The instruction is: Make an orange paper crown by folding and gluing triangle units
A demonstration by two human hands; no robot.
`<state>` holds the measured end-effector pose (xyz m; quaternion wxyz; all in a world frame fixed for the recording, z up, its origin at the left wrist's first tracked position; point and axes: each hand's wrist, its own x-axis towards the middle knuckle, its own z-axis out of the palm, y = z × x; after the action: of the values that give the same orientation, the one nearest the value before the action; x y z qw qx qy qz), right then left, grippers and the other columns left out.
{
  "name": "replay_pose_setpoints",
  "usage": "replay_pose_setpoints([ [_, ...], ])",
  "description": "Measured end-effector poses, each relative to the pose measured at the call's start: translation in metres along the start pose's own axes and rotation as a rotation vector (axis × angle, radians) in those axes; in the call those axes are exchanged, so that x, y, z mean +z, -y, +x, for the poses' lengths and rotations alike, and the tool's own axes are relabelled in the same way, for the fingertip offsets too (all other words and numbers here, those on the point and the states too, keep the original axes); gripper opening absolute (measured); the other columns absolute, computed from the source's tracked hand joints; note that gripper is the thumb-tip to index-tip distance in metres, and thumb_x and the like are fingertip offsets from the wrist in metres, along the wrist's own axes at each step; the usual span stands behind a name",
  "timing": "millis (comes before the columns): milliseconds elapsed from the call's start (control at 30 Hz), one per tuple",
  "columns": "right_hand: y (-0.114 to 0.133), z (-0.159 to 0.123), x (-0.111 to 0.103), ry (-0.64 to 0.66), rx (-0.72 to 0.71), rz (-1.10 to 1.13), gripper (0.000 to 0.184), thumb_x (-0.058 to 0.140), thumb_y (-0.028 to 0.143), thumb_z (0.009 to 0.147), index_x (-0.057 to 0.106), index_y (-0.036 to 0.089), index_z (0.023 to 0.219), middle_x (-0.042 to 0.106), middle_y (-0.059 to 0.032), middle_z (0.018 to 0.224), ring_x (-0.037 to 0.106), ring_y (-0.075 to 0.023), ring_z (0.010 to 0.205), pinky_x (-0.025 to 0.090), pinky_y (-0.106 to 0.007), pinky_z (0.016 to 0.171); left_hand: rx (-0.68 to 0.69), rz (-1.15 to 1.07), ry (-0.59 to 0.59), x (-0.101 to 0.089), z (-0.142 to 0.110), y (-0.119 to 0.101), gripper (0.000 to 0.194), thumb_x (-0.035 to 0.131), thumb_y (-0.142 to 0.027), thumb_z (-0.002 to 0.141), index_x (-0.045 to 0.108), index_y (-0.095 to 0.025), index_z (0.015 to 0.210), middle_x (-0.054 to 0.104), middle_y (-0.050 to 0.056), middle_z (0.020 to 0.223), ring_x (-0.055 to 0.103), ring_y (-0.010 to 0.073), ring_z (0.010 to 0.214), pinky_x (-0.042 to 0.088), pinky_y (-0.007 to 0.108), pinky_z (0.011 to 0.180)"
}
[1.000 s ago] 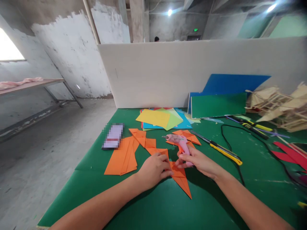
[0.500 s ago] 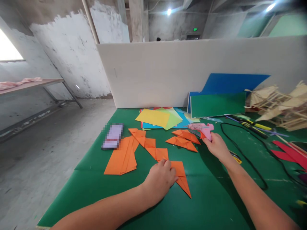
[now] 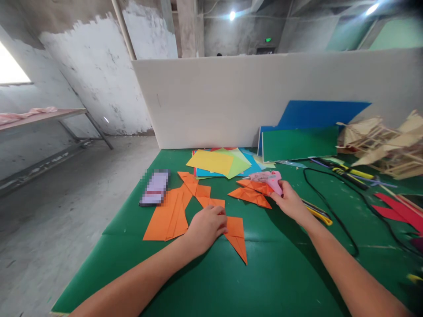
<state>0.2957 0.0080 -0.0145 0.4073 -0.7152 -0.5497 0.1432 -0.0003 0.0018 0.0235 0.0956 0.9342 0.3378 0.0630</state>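
Note:
A pink hot glue gun is in my right hand, its fingers closed round the handle and its nozzle pointing left above two folded orange paper pieces. My left hand rests with curled fingers on a chain of joined folded orange paper, gripping it near its right-hand end; the fingertips are partly hidden. The chain runs back and left in steps, and its nearest piece tapers to a point. To the left of that hand lie several loose orange sheets, touching or close to the chain.
A phone lies at the left. Coloured paper sheets are stacked behind. A yellow utility knife, a black cord, red strips and a wooden stick model occupy the right. A white board borders the back.
My right hand swung the glue gun out to the right, then slightly back left over the two orange pieces. My left hand has shifted the near end of the orange chain left and slightly back.

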Motion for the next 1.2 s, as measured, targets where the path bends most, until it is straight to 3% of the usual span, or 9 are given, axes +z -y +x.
replay_pose_setpoints([
  [167, 0.006, -0.006, 0.014, 0.068, -0.054, 0.025, 0.038, 0.053, 0.041, 0.076, 0.047, 0.018, 0.105, 0.062, -0.0115, 0.103, 0.06, -0.0261, 0.085, 0.046, -0.036, 0.072, 0.003, -0.145, 0.003, -0.009, 0.001, 0.004, 0.007, 0.065, -0.023, 0.082, 0.062, -0.017, 0.083, 0.063, 0.002, 0.093, 0.056, 0.0179, 0.086, 0.044, 0.029, 0.078],
  [300, 0.012, -0.009, 0.019, 0.113, -0.027, 0.041, 0.038, 0.054, 0.042, 0.074, 0.047, 0.018, 0.102, 0.062, -0.0103, 0.1, 0.06, -0.0253, 0.082, 0.046, -0.035, 0.069, -0.028, -0.258, -0.023, -0.005, 0.002, 0.008, 0.023, 0.07, -0.019, 0.076, 0.058, -0.017, 0.096, 0.063, 0.002, 0.094, 0.055, 0.0193, 0.091, 0.044, 0.03, 0.081],
  [467, 0.021, -0.011, 0.02, 0.1, 0.032, 0.013, 0.039, 0.057, 0.041, 0.072, 0.047, 0.019, 0.102, 0.064, -0.0089, 0.095, 0.06, -0.0246, 0.078, 0.046, -0.034, 0.066, 0.01, -0.262, -0.013, 0.002, 0.004, 0.015, 0.024, 0.07, -0.025, 0.078, 0.063, -0.017, 0.1, 0.062, 0.003, 0.095, 0.055, 0.0191, 0.092, 0.044, 0.031, 0.083],
  [667, 0.021, -0.01, 0.023, 0.061, 0.037, 0.066, 0.044, 0.063, 0.044, 0.067, 0.05, 0.019, 0.101, 0.065, -0.007, 0.094, 0.06, -0.0237, 0.077, 0.047, -0.033, 0.065, 0.057, -0.102, 0.003, 0.0, 0.003, 0.013, 0.018, 0.058, -0.029, 0.087, 0.068, -0.019, 0.099, 0.06, 0.004, 0.094, 0.056, 0.0184, 0.089, 0.045, 0.03, 0.081],
  [733, 0.022, -0.01, 0.023, 0.058, 0.045, 0.083, 0.045, 0.065, 0.043, 0.064, 0.051, 0.019, 0.1, 0.064, -0.0067, 0.095, 0.061, -0.0236, 0.078, 0.047, -0.032, 0.065, 0.071, 0.044, 0.045, 0.003, 0.0, 0.003, 0.018, 0.053, -0.022, 0.089, 0.067, -0.019, 0.1, 0.06, 0.006, 0.094, 0.056, 0.0193, 0.089, 0.045, 0.03, 0.079],
  [800, 0.023, -0.011, 0.022, 0.086, 0.076, 0.099, 0.045, 0.065, 0.042, 0.064, 0.05, 0.019, 0.1, 0.064, -0.0066, 0.095, 0.061, -0.0234, 0.077, 0.048, -0.032, 0.064, 0.066, 0.252, 0.115, 0.01, -0.004, -0.011, 0.024, 0.055, -0.011, 0.082, 0.065, -0.014, 0.104, 0.061, 0.01, 0.095, 0.056, 0.0215, 0.089, 0.046, 0.03, 0.076],
  [900, 0.023, -0.012, 0.022, 0.117, 0.123, 0.146, 0.044, 0.063, 0.041, 0.066, 0.05, 0.019, 0.101, 0.064, -0.0066, 0.094, 0.061, -0.0226, 0.074, 0.049, -0.033, 0.062, 0.109, 0.527, 0.152, 0.023, -0.012, -0.032, 0.029, 0.058, -0.008, 0.077, 0.067, -0.009, 0.105, 0.062, 0.018, 0.106, 0.052, 0.0295, 0.104, 0.041, 0.038, 0.091],
  [1067, 0.017, -0.011, 0.022, 0.12, 0.155, 0.196, 0.048, 0.064, 0.04, 0.066, 0.048, 0.019, 0.107, 0.063, -0.0073, 0.097, 0.061, -0.0222, 0.077, 0.05, -0.032, 0.06, 0.123, 0.565, 0.159, 0.025, -0.018, -0.044, 0.023, 0.057, -0.017, 0.081, 0.072, -0.013, 0.097, 0.064, 0.018, 0.105, 0.049, 0.0334, 0.109, 0.043, 0.041, 0.087],
  [1200, 0.019, -0.012, 0.019, 0.142, 0.203, 0.241, 0.049, 0.065, 0.04, 0.066, 0.048, 0.02, 0.107, 0.062, -0.0064, 0.096, 0.061, -0.022, 0.077, 0.049, -0.028, 0.053, 0.062, 0.523, 0.204, 0.02, -0.015, -0.041, 0.022, 0.055, -0.017, 0.083, 0.073, -0.017, 0.097, 0.065, 0.017, 0.092, 0.054, 0.0309, 0.094, 0.046, 0.035, 0.067],
])
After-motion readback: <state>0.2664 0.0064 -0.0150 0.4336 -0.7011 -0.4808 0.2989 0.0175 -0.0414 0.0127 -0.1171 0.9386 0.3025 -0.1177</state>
